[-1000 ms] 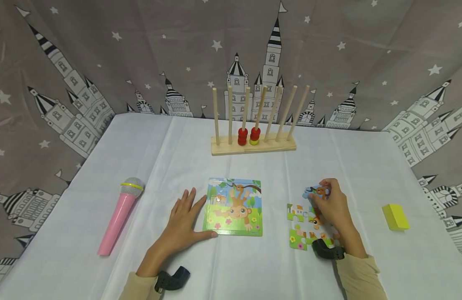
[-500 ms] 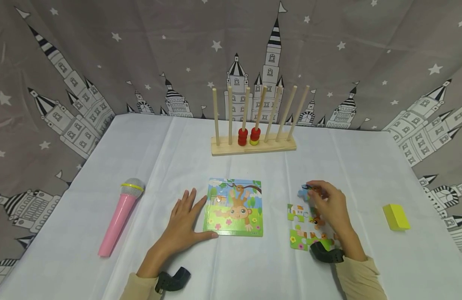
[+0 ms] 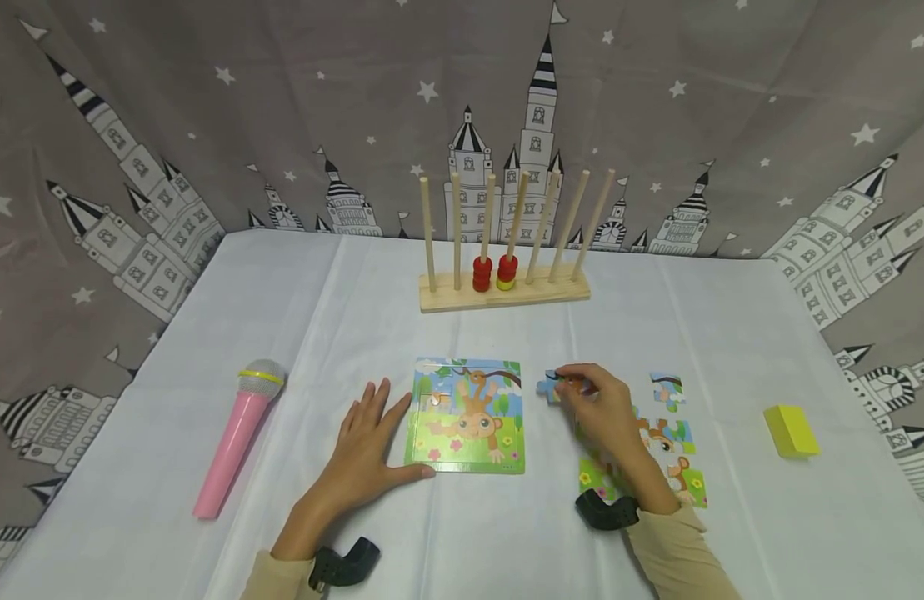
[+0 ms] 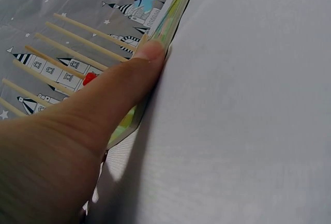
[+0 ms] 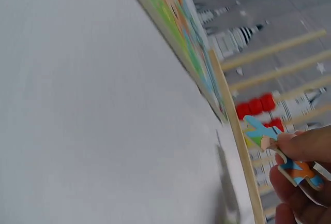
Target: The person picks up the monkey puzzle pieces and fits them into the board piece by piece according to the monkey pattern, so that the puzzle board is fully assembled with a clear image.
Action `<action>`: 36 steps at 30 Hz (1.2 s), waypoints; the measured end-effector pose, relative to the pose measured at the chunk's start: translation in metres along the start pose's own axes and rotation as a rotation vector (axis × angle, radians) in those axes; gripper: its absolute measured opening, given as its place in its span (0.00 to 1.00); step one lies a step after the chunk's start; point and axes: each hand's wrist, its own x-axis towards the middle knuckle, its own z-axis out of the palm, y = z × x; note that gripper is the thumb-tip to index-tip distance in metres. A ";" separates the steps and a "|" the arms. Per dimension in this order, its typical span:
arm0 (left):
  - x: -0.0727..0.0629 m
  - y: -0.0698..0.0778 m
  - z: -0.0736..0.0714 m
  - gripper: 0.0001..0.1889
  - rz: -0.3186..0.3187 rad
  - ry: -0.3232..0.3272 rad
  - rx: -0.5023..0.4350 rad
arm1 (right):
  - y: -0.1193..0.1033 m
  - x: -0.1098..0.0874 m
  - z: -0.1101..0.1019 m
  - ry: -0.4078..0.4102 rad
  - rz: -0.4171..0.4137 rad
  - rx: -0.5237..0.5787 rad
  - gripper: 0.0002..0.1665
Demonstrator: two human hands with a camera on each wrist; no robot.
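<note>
Puzzle piece point(image 3: 549, 387), mostly blue with some orange and green, is pinched between the thumb and fingers of the right hand point(image 3: 602, 412). It is held above the cloth, just right of the square puzzle board point(image 3: 511, 450), and the two are apart. The board carries a picture of a monkey hanging upside down and lies flat near the middle of the table.

The left hand point(image 3: 367, 446) lies at the left side of the board with its fingers straight and spread apart. Its thumb reaches to the board's near left corner, and in the left wrist view the thumb tip touches the edge there. The index fingertip comes right up to the left edge.

More loose pieces point(image 3: 686, 481) lie on the right, partly hidden by the right hand and forearm; one single piece point(image 3: 667, 392) sits apart on their far side. Further right is a yellow block point(image 3: 791, 432). A pink toy microphone point(image 3: 232, 450) lies well to the left, its silver head pointing to the far side. On the far side, a wooden stand point(image 3: 462, 301) holds seven pegs, with red rings point(image 3: 481, 274) on the third from the left and red and yellow ones on the fourth.
</note>
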 end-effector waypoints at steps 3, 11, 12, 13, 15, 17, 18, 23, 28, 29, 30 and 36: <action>0.000 -0.001 0.001 0.53 -0.004 0.000 0.002 | -0.009 0.003 0.015 -0.014 -0.011 0.016 0.10; 0.000 -0.001 0.001 0.53 0.008 0.015 0.011 | -0.031 0.011 0.056 -0.078 0.063 0.059 0.10; 0.000 -0.001 0.001 0.53 0.007 0.012 0.013 | -0.033 0.013 0.060 -0.082 0.072 0.073 0.10; 0.000 -0.001 0.001 0.53 0.005 0.007 0.013 | -0.035 0.014 0.064 -0.084 0.081 0.083 0.10; 0.000 -0.001 0.000 0.53 0.003 -0.001 0.014 | -0.039 0.016 0.071 -0.086 0.098 0.106 0.10; 0.000 -0.002 0.000 0.53 0.005 -0.001 0.013 | -0.042 0.018 0.076 -0.088 0.110 0.124 0.10; 0.000 -0.002 0.000 0.53 0.006 0.000 0.015 | -0.044 0.020 0.078 -0.093 0.117 0.131 0.10; 0.001 -0.003 0.002 0.53 0.008 -0.002 0.032 | -0.047 0.024 0.088 -0.129 0.127 0.142 0.10; 0.001 -0.003 0.001 0.52 0.014 0.006 0.035 | -0.047 0.025 0.095 -0.154 0.130 0.101 0.12; 0.001 -0.003 0.001 0.52 0.015 0.008 0.034 | -0.048 0.025 0.096 -0.159 0.133 0.092 0.13; 0.000 -0.002 0.001 0.52 0.016 0.011 0.035 | -0.048 0.026 0.096 -0.165 0.140 0.081 0.15; 0.000 -0.001 0.001 0.51 0.016 0.015 0.032 | -0.049 0.027 0.096 -0.180 0.161 0.028 0.16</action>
